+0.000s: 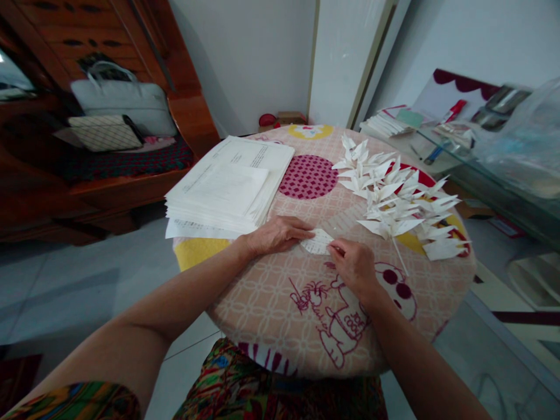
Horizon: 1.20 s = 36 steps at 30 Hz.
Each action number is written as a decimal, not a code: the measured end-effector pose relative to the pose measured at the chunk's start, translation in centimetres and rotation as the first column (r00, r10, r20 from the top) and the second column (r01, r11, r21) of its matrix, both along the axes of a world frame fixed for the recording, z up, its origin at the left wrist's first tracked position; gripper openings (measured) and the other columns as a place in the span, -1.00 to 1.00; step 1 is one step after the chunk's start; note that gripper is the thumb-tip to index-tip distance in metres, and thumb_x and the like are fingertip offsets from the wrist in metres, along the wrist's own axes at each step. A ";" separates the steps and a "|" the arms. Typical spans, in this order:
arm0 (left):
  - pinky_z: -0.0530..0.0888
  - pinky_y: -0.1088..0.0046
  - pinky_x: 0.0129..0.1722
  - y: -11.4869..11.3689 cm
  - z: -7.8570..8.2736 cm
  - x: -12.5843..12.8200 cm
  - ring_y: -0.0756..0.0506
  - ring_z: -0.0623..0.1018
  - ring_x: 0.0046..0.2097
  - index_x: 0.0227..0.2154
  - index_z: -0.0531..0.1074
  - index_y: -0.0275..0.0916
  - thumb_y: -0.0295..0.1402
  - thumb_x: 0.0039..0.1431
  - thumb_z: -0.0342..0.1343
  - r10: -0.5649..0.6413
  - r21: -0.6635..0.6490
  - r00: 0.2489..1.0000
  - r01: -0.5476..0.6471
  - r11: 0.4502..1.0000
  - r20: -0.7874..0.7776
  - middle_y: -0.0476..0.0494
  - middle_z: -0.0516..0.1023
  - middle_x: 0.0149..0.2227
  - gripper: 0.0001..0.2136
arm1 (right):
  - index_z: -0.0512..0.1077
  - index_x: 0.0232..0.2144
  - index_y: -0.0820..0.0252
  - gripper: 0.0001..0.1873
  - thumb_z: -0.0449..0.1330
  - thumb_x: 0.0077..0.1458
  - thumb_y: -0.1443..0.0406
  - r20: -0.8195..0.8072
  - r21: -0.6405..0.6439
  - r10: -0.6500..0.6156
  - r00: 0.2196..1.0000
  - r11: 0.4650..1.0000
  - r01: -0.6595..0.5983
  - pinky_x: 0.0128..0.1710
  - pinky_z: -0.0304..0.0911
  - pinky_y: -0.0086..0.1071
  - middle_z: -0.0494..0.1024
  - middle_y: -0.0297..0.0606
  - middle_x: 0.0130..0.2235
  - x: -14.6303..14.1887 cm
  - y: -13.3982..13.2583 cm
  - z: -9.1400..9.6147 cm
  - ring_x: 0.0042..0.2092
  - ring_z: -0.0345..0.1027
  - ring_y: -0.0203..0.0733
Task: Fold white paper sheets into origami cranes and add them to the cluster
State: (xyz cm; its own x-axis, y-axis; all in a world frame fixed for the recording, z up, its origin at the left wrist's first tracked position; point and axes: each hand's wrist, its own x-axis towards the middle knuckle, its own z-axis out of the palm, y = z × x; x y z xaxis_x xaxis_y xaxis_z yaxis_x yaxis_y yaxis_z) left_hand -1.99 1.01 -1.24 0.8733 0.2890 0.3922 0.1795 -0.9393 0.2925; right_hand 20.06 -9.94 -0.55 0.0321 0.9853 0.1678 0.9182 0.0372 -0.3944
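Pinching folded paper (317,241), clear plastic bag (531,137), contents indistinct

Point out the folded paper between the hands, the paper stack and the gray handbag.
Folded paper (317,241), head view: middle of upper face.
Paper stack (245,156), head view: large printed sheet.
Gray handbag (131,100), head view: front panel.

The folded paper (317,241) bears print too small to read, and the right edge crops clear plastic (527,137).
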 end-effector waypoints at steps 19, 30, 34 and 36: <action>0.57 0.26 -0.01 0.0 -0.4 0.1 -0.15 0.62 -0.01 -0.07 0.59 -0.25 -0.45 0.27 0.06 0.038 -0.136 0.995 -0.025 0.990 0.094 -0.32 0.62 -0.02 -0.74 | 0.59 -0.37 0.18 -0.70 0.17 0.25 0.13 0.314 0.035 -0.011 0.949 0.999 0.000 -0.37 0.07 -0.31 0.60 -0.14 -0.35 0.8 -0.1 0.8 -0.33 0.42 -0.12; 0.45 0.25 0.08 -0.4 0.2 0.5 -0.14 0.56 0.02 -0.18 0.49 -0.26 -0.48 0.13 0.12 0.182 -0.337 0.983 -0.159 0.928 0.038 -0.21 0.60 -0.04 -0.81 | 0.58 -0.36 0.20 -0.83 0.30 0.06 0.20 -0.023 -0.057 -0.075 0.997 0.996 0.074 -0.33 0.19 -0.31 0.60 -0.19 -0.37 1.4 0.6 0.7 -0.33 0.42 -0.12; 0.45 0.27 0.07 -0.4 0.3 0.5 -0.13 0.56 0.01 -0.20 0.49 -0.26 -0.48 0.11 0.11 0.183 -0.390 0.982 -0.153 0.908 0.040 -0.19 0.60 -0.05 -0.82 | 0.53 -0.45 0.18 -0.86 0.33 -0.08 0.23 -0.390 -0.120 -0.117 0.913 0.990 0.076 -0.40 0.23 -0.34 0.57 -0.29 -0.48 1.8 1.1 0.0 -0.44 0.40 -0.18; 0.45 0.26 0.06 -0.5 0.3 0.5 -0.13 0.55 0.01 -0.21 0.48 -0.26 -0.48 0.10 0.12 0.187 -0.416 0.981 -0.151 0.897 0.046 -0.19 0.59 -0.04 -0.82 | 0.49 -0.50 0.18 -0.85 0.33 -0.15 0.23 -0.540 -0.112 -0.104 0.835 0.992 0.052 -0.44 0.25 -0.36 0.56 -0.31 -0.52 1.9 1.3 -0.3 -0.47 0.39 -0.20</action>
